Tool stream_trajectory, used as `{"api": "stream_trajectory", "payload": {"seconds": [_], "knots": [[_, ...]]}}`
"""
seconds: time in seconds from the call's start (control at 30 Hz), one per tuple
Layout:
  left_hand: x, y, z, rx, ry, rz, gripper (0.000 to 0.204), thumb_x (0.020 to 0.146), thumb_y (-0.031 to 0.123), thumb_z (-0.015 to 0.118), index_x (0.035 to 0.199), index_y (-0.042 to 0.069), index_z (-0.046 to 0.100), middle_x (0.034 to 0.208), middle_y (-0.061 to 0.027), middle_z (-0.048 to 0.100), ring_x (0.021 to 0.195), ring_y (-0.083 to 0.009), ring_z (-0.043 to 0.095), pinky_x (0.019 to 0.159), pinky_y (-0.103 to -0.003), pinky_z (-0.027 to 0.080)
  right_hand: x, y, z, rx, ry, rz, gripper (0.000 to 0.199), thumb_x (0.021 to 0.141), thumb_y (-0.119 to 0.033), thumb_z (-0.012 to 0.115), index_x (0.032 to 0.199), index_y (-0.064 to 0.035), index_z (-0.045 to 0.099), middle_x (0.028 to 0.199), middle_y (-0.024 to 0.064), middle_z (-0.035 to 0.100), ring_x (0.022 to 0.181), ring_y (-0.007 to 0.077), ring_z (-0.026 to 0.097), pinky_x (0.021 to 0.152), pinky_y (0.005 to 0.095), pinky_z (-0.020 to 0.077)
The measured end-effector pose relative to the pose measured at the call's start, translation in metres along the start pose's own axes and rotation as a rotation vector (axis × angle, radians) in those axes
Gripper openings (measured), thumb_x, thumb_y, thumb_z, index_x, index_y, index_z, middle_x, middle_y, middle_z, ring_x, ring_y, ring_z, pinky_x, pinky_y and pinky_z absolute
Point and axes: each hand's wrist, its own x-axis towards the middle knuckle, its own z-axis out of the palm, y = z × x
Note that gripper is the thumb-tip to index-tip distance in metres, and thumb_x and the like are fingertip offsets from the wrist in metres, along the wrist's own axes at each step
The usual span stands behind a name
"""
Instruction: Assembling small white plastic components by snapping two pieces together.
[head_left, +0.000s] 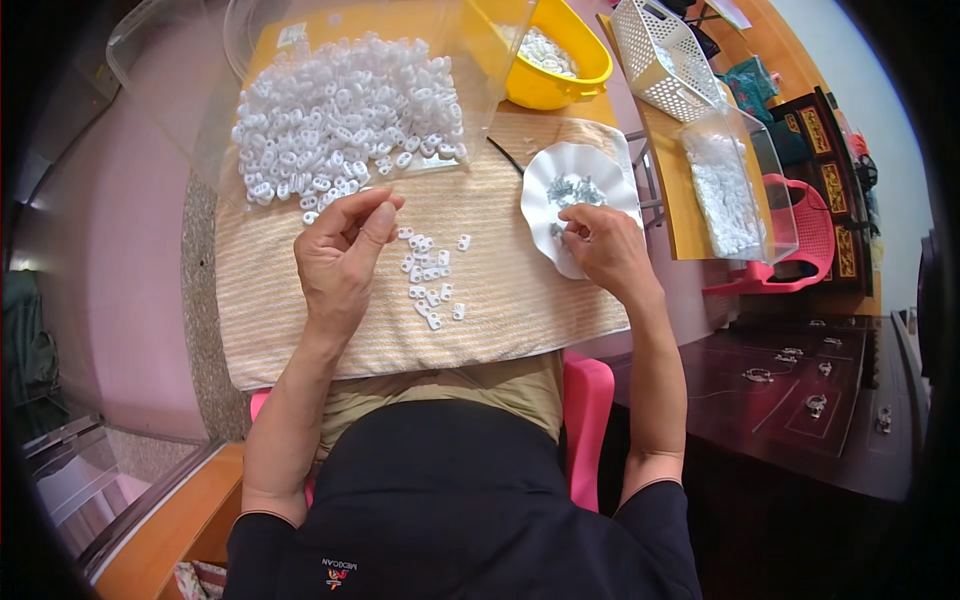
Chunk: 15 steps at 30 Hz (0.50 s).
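Note:
My left hand (pixel 343 262) is raised over the striped cloth, its thumb and fingertips pressed together. What lies between them, if anything, is too small to make out. My right hand (pixel 606 250) reaches into a white wavy-edged dish (pixel 542 185), fingers closed among small grey parts (pixel 578 190); its fingertips are partly hidden. Between my hands, a loose group of small white two-holed plastic pieces (pixel 428 272) lies on the cloth (pixel 290 330). Just beyond my left hand, a large heap of white two-holed pieces (pixel 340 115) spills from a clear plastic box (pixel 488 75).
A yellow basin (pixel 550 92) with white pieces stands beyond the dish. To the right, a side table (pixel 690 232) bears a white perforated basket (pixel 655 75) and a clear bin (pixel 780 215) of white pieces. A pink chair (pixel 815 235) stands beside it. A dark thin strip (pixel 505 155) lies near the dish.

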Motion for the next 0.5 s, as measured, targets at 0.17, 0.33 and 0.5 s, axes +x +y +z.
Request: {"api": "stream_trajectory", "payload": {"seconds": [0.17, 0.33, 0.5], "knots": [[-0.001, -0.001, -0.004, 0.001, 0.024, -0.002, 0.019, 0.091, 0.008, 0.065, 0.108, 0.000, 0.065, 0.098, -0.0094, 0.070, 0.078, -0.0099, 0.062, 0.073, -0.023, 0.052, 0.003, -0.001, -0.002, 0.009, 0.001, -0.033, 0.024, 0.076, -0.006, 0.070, 0.100, -0.0039, 0.068, 0.084, 0.0136, 0.069, 0.076, 0.0268, 0.067, 0.071, 0.0360, 0.0531], [0.000, -0.001, -0.005, -0.014, 0.024, -0.021, 0.019, 0.090, 0.006, 0.065, 0.108, -0.002, 0.065, 0.097, -0.0104, 0.070, 0.080, -0.0096, 0.063, 0.073, -0.022, 0.053, 0.009, 0.004, -0.001, 0.042, -0.024, -0.054, 0.020, 0.077, -0.005, 0.066, 0.096, -0.0033, 0.067, 0.082, 0.0155, 0.068, 0.077, 0.0306, 0.066, 0.071, 0.0389, 0.0522], [0.001, -0.005, -0.007, -0.037, 0.017, -0.032, 0.019, 0.090, 0.005, 0.065, 0.108, -0.002, 0.065, 0.098, -0.0104, 0.070, 0.081, -0.0099, 0.064, 0.073, -0.023, 0.053, 0.014, 0.000, -0.004, 0.040, -0.081, -0.040, 0.013, 0.077, -0.005, 0.061, 0.089, -0.0015, 0.065, 0.079, 0.0184, 0.066, 0.076, 0.0355, 0.064, 0.070, 0.0429, 0.0500]]}}
